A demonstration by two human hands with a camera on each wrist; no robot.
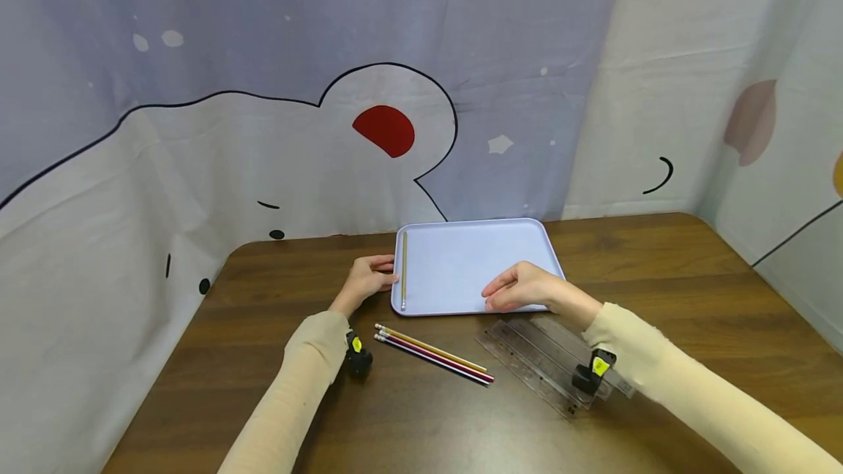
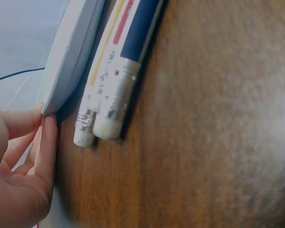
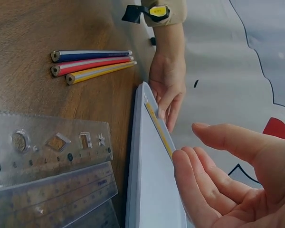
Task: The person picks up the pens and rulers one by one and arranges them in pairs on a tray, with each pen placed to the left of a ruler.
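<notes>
A pale lavender tray (image 1: 461,262) lies at the back of the table, with one yellow pencil (image 1: 405,269) along its left side. My left hand (image 1: 362,282) pinches the tray's left rim between thumb and fingers, as the left wrist view shows up close. Over the front right part of the tray hovers my right hand (image 1: 523,287), fingers relaxed, thumb apart, nothing held. Three pencils, yellow (image 3: 99,73), red (image 3: 92,66) and blue (image 3: 92,55), lie side by side on the table before the tray. Their eraser ends point toward the left hand.
Several clear plastic rulers (image 1: 540,357) lie partly overlapped under the right forearm, one with shape cut-outs (image 3: 52,145). The wooden table (image 1: 263,357) reaches back to a patterned curtain (image 1: 514,93).
</notes>
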